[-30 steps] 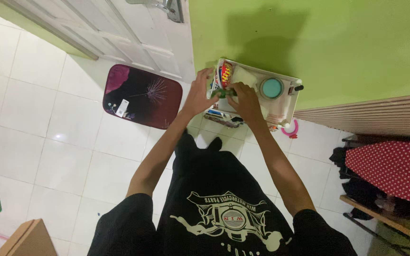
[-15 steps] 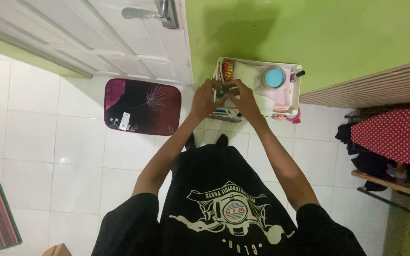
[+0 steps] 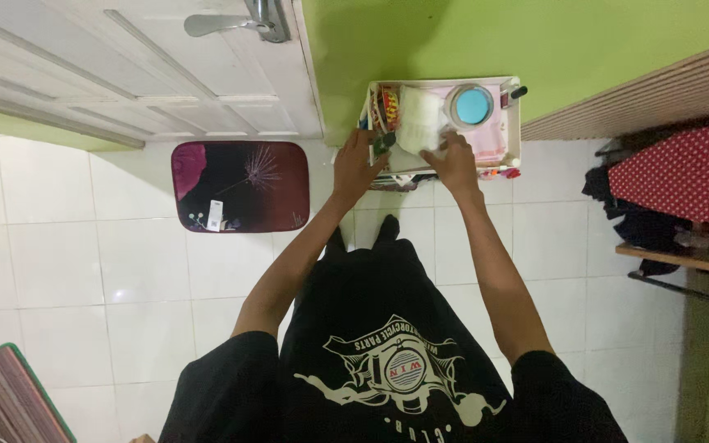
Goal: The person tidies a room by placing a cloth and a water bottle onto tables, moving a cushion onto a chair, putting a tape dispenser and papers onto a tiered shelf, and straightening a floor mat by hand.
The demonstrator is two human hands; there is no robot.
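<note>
Head view: two hands, left hand gripping one small green item, right hand flat on one white rack.

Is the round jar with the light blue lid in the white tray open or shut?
Shut. The light blue lid sits flat across the jar's mouth in the white tray; nothing of the contents shows. Neither hand touches it.

Both arms stretch forward, left hand and right hand near each other, fingers curled, palms down.

White rack crowded with round tub and packets, open floor left, wall behind
</note>
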